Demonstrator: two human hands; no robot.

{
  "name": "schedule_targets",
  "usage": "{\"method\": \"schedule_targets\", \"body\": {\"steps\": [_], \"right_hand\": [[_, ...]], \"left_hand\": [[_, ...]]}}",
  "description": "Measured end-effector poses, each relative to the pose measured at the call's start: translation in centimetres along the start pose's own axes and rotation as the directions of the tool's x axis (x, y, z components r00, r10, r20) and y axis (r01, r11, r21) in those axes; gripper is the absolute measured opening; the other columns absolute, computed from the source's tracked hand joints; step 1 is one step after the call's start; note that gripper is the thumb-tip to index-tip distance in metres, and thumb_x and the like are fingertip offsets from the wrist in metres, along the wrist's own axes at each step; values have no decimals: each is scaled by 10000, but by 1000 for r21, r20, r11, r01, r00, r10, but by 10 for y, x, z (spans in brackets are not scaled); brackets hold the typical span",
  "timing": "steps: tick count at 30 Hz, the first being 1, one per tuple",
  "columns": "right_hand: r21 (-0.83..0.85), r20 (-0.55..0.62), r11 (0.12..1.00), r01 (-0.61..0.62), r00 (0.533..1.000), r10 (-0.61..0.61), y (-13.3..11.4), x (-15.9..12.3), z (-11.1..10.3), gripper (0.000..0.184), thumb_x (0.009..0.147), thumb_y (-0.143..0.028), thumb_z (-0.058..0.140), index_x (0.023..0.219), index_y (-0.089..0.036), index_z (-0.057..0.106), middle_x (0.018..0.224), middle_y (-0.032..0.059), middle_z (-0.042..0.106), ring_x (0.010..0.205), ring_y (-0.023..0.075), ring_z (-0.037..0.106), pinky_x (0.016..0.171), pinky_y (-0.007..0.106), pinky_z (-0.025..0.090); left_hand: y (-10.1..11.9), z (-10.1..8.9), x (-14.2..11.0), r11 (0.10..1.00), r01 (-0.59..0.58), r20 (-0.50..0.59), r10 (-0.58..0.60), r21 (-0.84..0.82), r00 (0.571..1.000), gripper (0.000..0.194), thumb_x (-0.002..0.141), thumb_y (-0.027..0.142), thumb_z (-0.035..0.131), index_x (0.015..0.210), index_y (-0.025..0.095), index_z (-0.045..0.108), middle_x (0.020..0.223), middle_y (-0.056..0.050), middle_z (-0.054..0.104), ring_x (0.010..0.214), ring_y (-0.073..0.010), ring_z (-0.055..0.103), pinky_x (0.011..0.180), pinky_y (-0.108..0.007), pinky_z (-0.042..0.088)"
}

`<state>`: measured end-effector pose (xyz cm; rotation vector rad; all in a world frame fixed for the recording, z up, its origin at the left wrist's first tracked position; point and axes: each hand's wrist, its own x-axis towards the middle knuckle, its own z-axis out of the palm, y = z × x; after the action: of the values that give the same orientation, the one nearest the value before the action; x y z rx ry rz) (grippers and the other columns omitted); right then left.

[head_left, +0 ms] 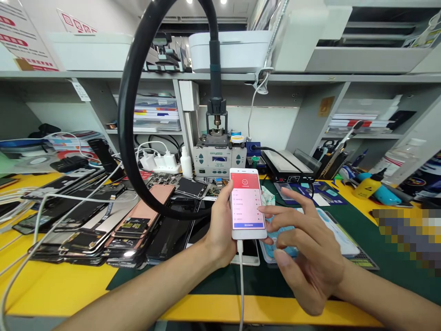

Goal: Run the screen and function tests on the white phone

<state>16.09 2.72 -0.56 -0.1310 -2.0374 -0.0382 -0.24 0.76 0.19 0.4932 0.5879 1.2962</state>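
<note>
My left hand (222,225) is wrapped round a white smartphone (248,204) and holds it upright, its screen facing me. A red banner with a face icon tops the screen, above a list and a blue button. Plugged into the phone's lower end is a white charging cable (241,280) that hangs down toward the table's front edge. My right hand (306,248) has its fingers spread beside the phone, one fingertip at the screen's right edge; whether it touches the glass I cannot tell. Behind the phone's lower end, another white phone (253,257) lies partly hidden on the dark green mat (220,280).
Stacked phones and phone parts (131,220) crowd the left side. A thick black hose (126,105) loops down from above to a grey hot-air station (219,158). At the right are a blue-and-white tray (334,230) and a yellow bottle (368,187). Shelves (303,78) line the back.
</note>
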Motion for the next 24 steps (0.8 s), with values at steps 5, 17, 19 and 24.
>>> {"method": "schedule_targets", "body": {"steps": [5, 17, 19, 24], "right_hand": [[30, -54, 998, -50, 997, 51, 8, -3, 2, 81, 734, -101, 528, 767, -168, 560, 837, 47, 619, 975, 274, 719, 1073, 634, 394], [55, 3, 997, -58, 998, 58, 10, -6, 7, 195, 723, -114, 541, 895, -148, 624, 900, 69, 614, 1045, 291, 684, 1084, 605, 398], [68, 11, 996, -57, 998, 56, 10, -7, 8, 207, 712, -121, 542, 900, -148, 626, 910, 75, 615, 1054, 300, 683, 1077, 610, 409], [121, 27, 993, -5, 1000, 2, 8, -8, 10, 179, 703, -158, 521, 851, -161, 623, 873, 67, 618, 967, 279, 709, 1044, 609, 447]], "left_hand": [[-1, -3, -1, 999, 16, 94, -19, 39, 995, 686, 930, 699, 375, 953, 103, 714, 868, -173, 723, 634, -257, 671, 523, -347, 530], [-4, -2, -1, 998, 4, -16, -5, -70, 1000, 576, 958, 594, 462, 1133, 110, 722, 1024, -152, 751, 848, -241, 697, 717, -294, 523], [-4, -1, -2, 997, 9, -3, -9, -79, 1000, 592, 970, 578, 442, 1180, 100, 721, 1058, -156, 749, 882, -245, 695, 744, -296, 522], [-5, 3, -3, 997, 32, -30, -34, -73, 999, 587, 977, 550, 434, 1203, 94, 728, 1039, -154, 755, 882, -246, 692, 760, -299, 519]]}}
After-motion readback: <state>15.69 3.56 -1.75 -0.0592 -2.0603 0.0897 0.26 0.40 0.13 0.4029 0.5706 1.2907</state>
